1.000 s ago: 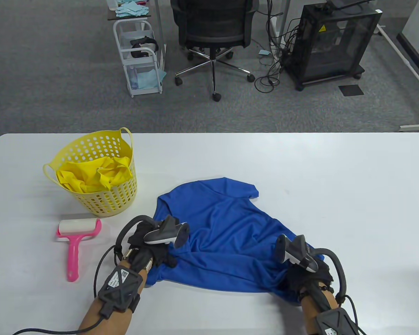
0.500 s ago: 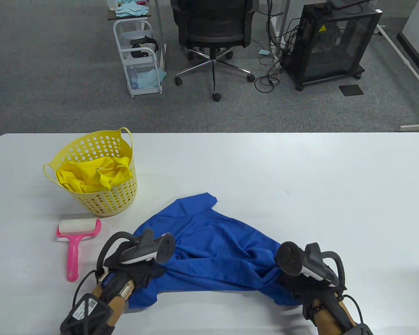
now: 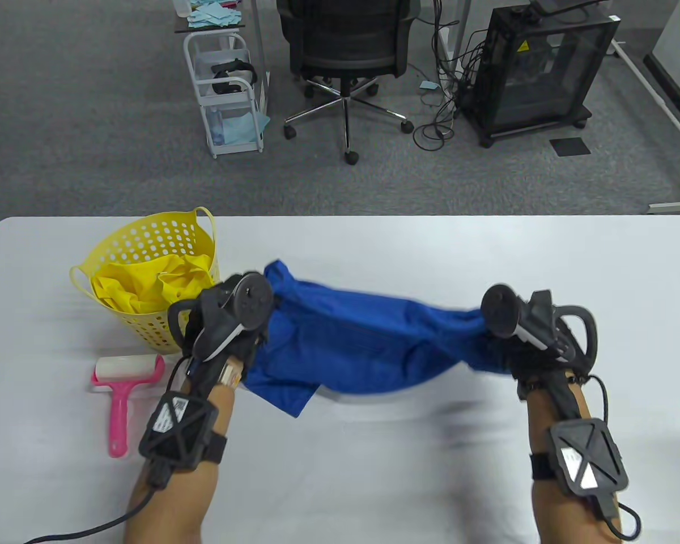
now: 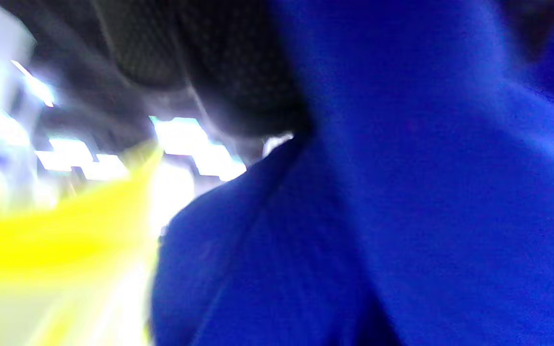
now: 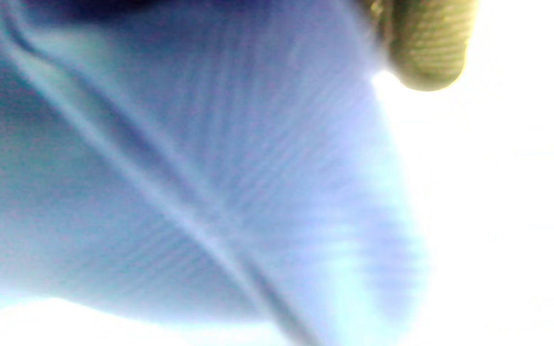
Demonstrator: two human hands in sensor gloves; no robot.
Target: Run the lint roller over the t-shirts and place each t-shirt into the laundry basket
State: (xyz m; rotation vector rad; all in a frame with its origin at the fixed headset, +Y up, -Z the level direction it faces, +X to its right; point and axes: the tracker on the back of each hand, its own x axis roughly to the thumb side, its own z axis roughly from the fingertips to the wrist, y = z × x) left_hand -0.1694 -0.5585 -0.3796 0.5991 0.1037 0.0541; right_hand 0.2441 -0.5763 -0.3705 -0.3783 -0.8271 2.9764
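A blue t-shirt (image 3: pixel 368 345) hangs stretched between my two hands above the white table (image 3: pixel 430 255). My left hand (image 3: pixel 243 334) grips its left end right beside the yellow laundry basket (image 3: pixel 147 249), and my right hand (image 3: pixel 510 351) grips its right end. The basket holds a yellow t-shirt (image 3: pixel 147 283). The pink lint roller (image 3: pixel 122 391) lies on the table in front of the basket, left of my left forearm. Blurred blue cloth (image 4: pixel 402 216) fills the left wrist view beside a yellow smear. In the right wrist view, blue cloth (image 5: pixel 185 168) lies under a fingertip (image 5: pixel 426 53).
Past the table's far edge stand an office chair (image 3: pixel 345 51), a white trolley (image 3: pixel 226 96) and a black cabinet on wheels (image 3: pixel 538 68), with cables on the grey carpet.
Both hands have lifted the blue t-shirt off the table and carried it up and away from me, spreading apart. The left end now hangs next to the basket.
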